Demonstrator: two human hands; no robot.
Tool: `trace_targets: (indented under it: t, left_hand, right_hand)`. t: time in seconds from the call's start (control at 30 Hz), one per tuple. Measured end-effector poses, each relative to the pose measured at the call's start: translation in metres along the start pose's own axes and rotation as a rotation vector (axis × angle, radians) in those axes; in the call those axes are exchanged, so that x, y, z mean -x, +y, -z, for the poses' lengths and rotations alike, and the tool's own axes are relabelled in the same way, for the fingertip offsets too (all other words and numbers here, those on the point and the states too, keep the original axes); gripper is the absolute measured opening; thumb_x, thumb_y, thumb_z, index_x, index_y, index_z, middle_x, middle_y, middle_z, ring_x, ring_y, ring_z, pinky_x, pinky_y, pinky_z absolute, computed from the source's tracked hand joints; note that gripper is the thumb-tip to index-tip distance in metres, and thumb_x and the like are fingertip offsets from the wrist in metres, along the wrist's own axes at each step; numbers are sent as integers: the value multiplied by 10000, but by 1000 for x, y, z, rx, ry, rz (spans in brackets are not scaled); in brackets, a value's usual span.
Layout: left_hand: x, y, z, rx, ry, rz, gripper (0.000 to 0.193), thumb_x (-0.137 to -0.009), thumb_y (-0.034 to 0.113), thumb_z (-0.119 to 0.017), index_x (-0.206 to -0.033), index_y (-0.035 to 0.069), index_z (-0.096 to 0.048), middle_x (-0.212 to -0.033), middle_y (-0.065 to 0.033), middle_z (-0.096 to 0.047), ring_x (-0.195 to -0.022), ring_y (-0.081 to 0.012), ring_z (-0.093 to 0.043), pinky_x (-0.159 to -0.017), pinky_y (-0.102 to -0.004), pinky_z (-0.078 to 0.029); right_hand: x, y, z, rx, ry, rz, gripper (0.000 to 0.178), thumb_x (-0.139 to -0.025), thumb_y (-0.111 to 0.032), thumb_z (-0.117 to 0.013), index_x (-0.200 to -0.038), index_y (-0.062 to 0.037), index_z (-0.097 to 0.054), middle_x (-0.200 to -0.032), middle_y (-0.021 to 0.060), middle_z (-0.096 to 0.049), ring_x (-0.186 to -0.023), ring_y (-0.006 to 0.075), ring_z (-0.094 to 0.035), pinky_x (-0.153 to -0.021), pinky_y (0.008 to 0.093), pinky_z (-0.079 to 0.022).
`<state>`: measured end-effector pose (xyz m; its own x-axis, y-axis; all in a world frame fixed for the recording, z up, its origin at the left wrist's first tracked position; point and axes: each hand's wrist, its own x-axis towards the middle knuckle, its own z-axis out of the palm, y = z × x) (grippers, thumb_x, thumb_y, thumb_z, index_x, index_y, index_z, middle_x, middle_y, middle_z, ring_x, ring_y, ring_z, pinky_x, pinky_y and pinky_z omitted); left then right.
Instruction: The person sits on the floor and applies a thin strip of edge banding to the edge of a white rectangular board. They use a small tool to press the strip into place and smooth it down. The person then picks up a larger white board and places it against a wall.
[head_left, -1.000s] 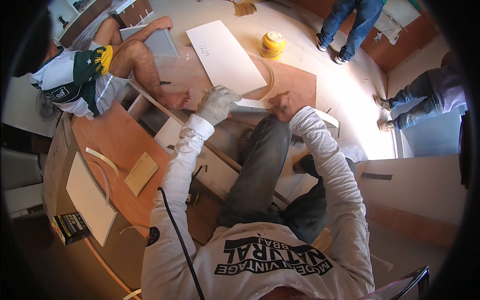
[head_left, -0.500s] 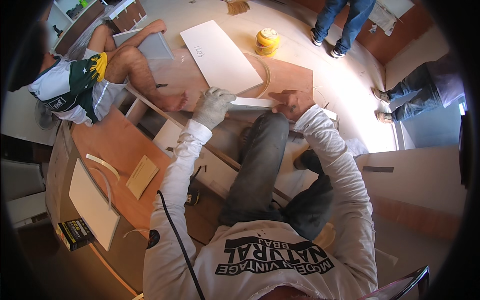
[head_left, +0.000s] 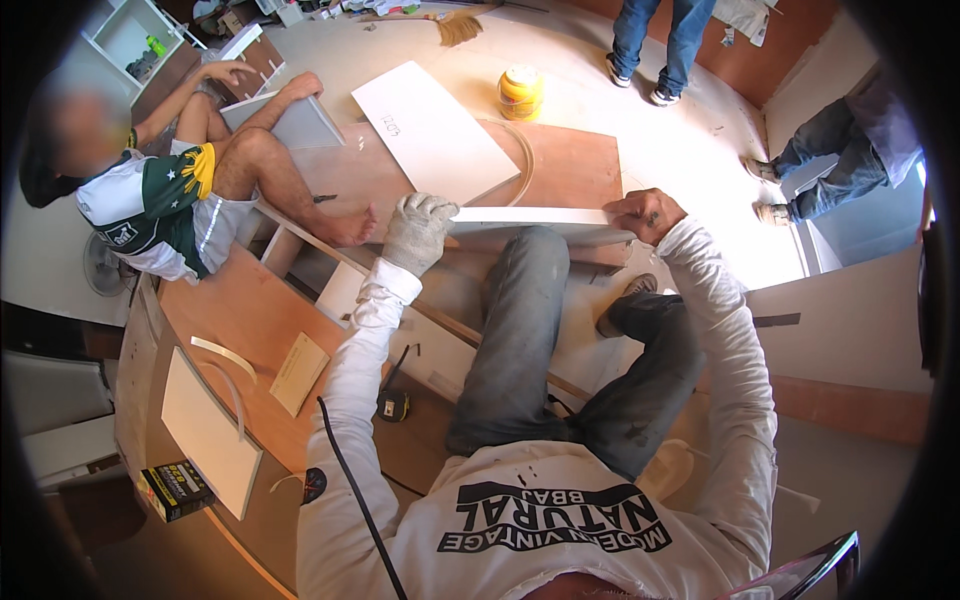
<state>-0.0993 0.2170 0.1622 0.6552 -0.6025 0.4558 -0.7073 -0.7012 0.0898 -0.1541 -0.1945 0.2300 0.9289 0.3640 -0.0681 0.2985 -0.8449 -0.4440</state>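
Note:
A white panel stands on its long side in front of my knee, its narrow white edge facing up. My left hand wears a pale work glove and is closed around the panel's left end. At the opposite end, the bare fingers of my right hand grip the panel's corner. Just beyond lies a larger white board with a handwritten mark, on a brown plywood sheet. A loop of thin edging strip rests beside that board.
A co-worker sits at the left with a grey panel. Left of me, plywood bears curved strips and a tan card. Nearby are a tape measure, black-yellow box and yellow bucket. Two people stand at far right.
My right hand has slid rightward along the panel's edge to its far end, showing more of the panel. My left hand stays on its end. The co-worker has raised a hand.

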Motion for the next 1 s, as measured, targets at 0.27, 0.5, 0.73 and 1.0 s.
trace_targets:
  t: [0.27, 0.5, 0.73, 1.0]
  left_hand:
    - [12, -11, -3, 168, 43, 66, 418, -784, 195, -720, -1188, 132, -630, -1067, -58, -660, -1070, -287, -568, -960, -441, -419]
    - [13, 0, 1, 549, 60, 473, 662, -798, 163, -755, -1398, 90, -483, -1150, -151, -647, -1101, -302, -600, -953, -391, -476]
    - [53, 11, -48, 1216, 360, 830, 547, -833, 89, -756, -1334, 4, -554, -1236, -110, -628, -1073, -149, -602, -937, -277, -480]
    - [52, 34, -36, 802, 453, 728, 408, -846, 78, -739, -1229, -22, -639, -1172, -135, -671, -1062, -184, -625, -944, -284, -480]
  right_hand:
    - [2, -10, -11, -32, 64, -41, 338, -802, -150, -704, -1119, -36, -696, -1018, 167, -712, -943, 334, -678, -862, 385, -528]
    - [4, -6, -8, -10, 40, 15, 284, -796, -141, -711, -1062, -41, -715, -961, 175, -708, -899, 342, -678, -819, 394, -532]
    - [2, 0, -16, 4, 77, 61, 275, -783, -125, -715, -1048, -50, -715, -935, 157, -707, -866, 346, -676, -781, 393, -534]
    - [3, -7, -11, 30, 45, 46, 268, -816, -153, -684, -1059, -46, -715, -906, 173, -701, -831, 334, -681, -758, 391, -533]
